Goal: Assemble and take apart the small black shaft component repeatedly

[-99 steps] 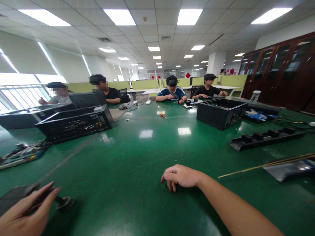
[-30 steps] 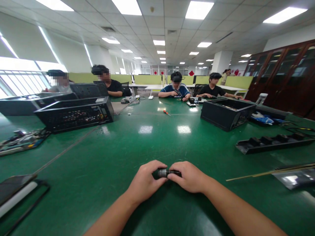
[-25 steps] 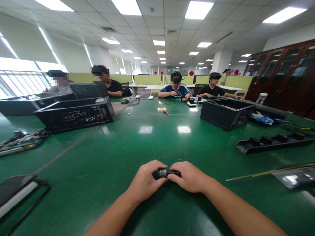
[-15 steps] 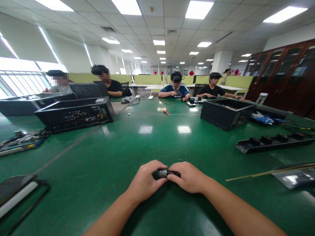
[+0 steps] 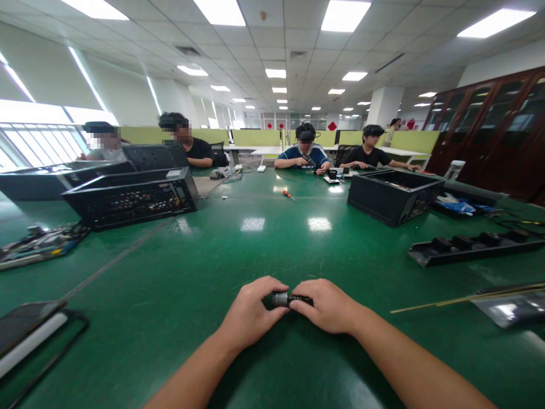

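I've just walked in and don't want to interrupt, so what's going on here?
Someone's left hand grips the grey-banded end of a small dark cylindrical object, while their right hand holds its thinner black end, over the green table. Exactly what it is, I can't tell. Farther off lie an orange-handled screwdriver and a black computer case; a co-worker in blue sits opposite.

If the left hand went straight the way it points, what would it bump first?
Probably the right hand. The left hand points toward it, fairly close, though depth is hard to judge.
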Motion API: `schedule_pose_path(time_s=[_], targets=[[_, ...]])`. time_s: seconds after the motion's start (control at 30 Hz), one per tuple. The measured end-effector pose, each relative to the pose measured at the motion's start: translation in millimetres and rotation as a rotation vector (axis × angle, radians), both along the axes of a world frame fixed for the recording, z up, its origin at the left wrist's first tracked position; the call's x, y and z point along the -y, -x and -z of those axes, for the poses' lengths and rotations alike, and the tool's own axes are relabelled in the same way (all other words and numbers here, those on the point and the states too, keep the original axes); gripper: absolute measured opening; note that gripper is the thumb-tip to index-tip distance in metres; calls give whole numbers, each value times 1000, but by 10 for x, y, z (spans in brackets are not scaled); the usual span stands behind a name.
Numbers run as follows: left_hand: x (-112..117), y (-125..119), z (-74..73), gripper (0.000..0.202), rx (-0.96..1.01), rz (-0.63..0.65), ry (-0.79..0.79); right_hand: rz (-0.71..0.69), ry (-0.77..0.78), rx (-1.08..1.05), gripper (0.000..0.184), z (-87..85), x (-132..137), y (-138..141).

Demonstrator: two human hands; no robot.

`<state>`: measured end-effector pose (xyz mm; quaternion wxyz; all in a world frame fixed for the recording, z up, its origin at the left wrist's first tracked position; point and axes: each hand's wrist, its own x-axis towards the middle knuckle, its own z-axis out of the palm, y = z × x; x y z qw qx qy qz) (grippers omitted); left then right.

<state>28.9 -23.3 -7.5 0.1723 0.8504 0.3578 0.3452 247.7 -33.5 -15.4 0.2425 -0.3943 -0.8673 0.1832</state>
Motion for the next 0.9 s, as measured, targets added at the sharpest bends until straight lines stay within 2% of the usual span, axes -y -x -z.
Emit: schedule_pose_path(time_s=[0.9], targets=[[5, 17, 8, 26, 3, -12, -65, 1, 3, 26, 24, -17, 1, -8]])
